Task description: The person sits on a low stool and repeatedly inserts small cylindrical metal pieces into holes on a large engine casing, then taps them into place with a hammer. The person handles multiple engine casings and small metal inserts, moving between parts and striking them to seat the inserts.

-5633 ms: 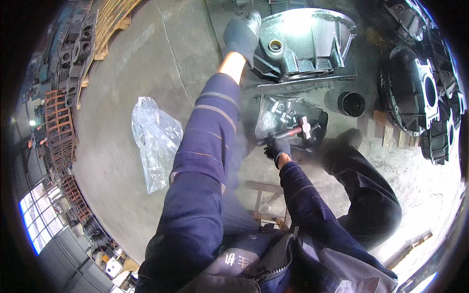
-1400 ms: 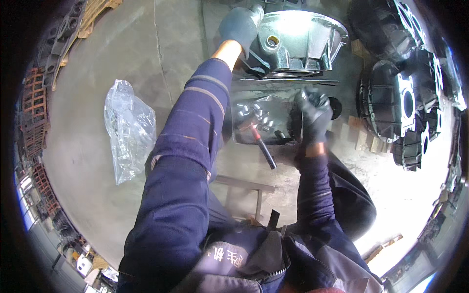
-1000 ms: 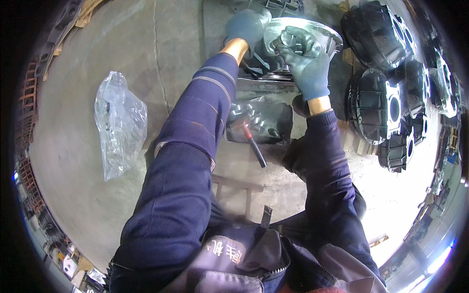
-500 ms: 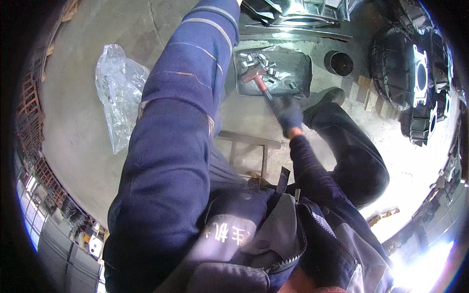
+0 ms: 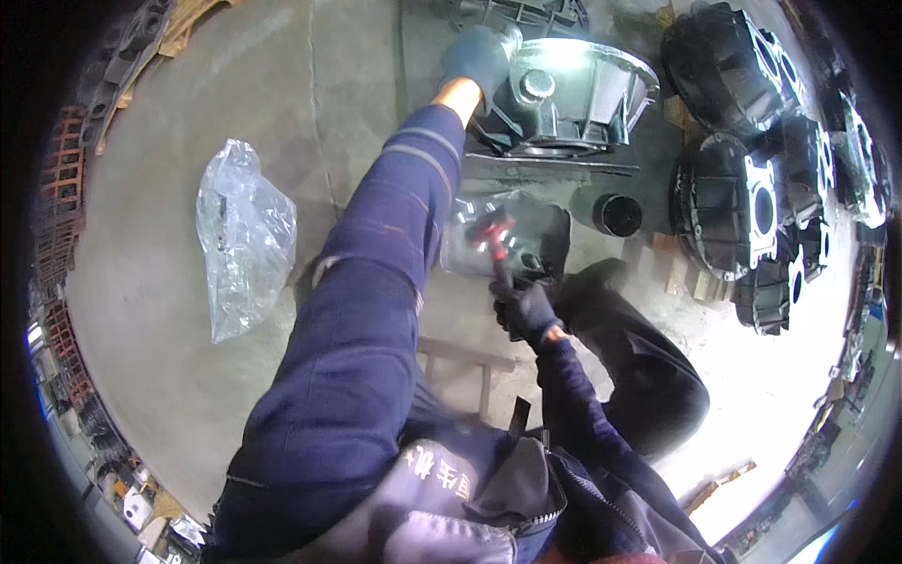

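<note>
My left hand (image 5: 477, 61), in a dark glove, is at the left rim of a large metal housing (image 5: 583, 89). It looks closed, but its fingers are mostly hidden; a pale, bright piece at the fingertips is too blurred to name. My right hand (image 5: 528, 312), also gloved, is wrapped round the dark handle of a hammer (image 5: 500, 246) with a reddish shaft. The hammer head is blurred and is seen over a shallow tray (image 5: 556, 235) lined with clear plastic. Small metal pieces lie in the tray, smeared by motion.
A dark open cylinder (image 5: 618, 216) stands right of the tray. Several black ribbed housings (image 5: 719, 197) line the right side on wooden blocks. Clear plastic sheeting (image 5: 246, 244) lies on the floor at left. A metal frame (image 5: 465, 355) stands before me; my bent right leg is beside it.
The view has shifted, showing more of the housing. My left hand has come into sight at its rim. My right hand still grips the hammer, which points more upright.
</note>
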### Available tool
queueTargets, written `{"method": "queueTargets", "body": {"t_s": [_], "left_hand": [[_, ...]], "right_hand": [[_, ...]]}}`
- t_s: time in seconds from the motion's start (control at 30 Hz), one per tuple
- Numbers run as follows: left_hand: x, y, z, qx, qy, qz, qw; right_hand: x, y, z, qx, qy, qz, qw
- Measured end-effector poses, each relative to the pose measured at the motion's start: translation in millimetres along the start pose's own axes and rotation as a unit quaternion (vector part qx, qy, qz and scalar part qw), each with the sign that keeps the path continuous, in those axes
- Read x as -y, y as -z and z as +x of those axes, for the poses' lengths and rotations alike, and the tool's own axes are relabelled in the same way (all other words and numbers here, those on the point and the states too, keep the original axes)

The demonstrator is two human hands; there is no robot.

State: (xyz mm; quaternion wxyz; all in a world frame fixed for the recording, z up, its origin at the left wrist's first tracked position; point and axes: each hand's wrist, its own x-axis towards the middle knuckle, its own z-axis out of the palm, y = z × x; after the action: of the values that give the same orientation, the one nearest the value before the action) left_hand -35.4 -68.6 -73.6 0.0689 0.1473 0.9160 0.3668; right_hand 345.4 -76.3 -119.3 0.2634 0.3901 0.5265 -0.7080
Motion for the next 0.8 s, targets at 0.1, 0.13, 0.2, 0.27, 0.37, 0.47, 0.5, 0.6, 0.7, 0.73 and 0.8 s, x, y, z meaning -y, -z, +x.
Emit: {"method": "queueTargets", "body": {"t_s": [0.1,0.13,0.2,0.27,0.37,0.47,0.5,0.6,0.7,0.73,0.8], "left_hand": [[-1,1,0,0.023,0.000,0.001,1.000],[-1,2,0,0.035,-0.004,0.011,0.999],[-2,4,0,0.046,0.001,0.016,0.999],[-5,6,-1,0.042,0.007,0.009,0.999],[-8,9,-4,0.039,0.021,-0.009,0.999],[-9,10,-4,0.058,0.031,0.000,0.998],[-8,10,-3,0.063,0.027,0.004,0.998],[-5,7,-2,0.063,0.010,-0.003,0.998],[-2,5,-3,0.031,0.026,0.000,0.999],[-3,3,-3,0.037,0.014,-0.008,0.999],[-5,3,-3,0.028,0.019,-0.025,0.999]], "right_hand": [[52,17,-70,-0.072,0.103,0.044,0.991],[78,25,-92,-0.088,0.168,0.041,0.981],[136,34,-138,-0.168,0.293,-0.026,0.941],[191,38,-176,-0.258,0.423,-0.099,0.863],[237,36,-188,-0.281,0.572,-0.042,0.770],[227,33,-134,-0.348,0.585,-0.089,0.727],[216,33,-108,-0.403,0.522,-0.236,0.713],[196,52,-71,-0.323,0.307,-0.465,0.765],[220,75,-97,-0.289,0.477,-0.396,0.729],[232,75,-116,-0.310,0.490,-0.420,0.698],[261,70,-149,-0.361,0.518,-0.371,0.681]]}}
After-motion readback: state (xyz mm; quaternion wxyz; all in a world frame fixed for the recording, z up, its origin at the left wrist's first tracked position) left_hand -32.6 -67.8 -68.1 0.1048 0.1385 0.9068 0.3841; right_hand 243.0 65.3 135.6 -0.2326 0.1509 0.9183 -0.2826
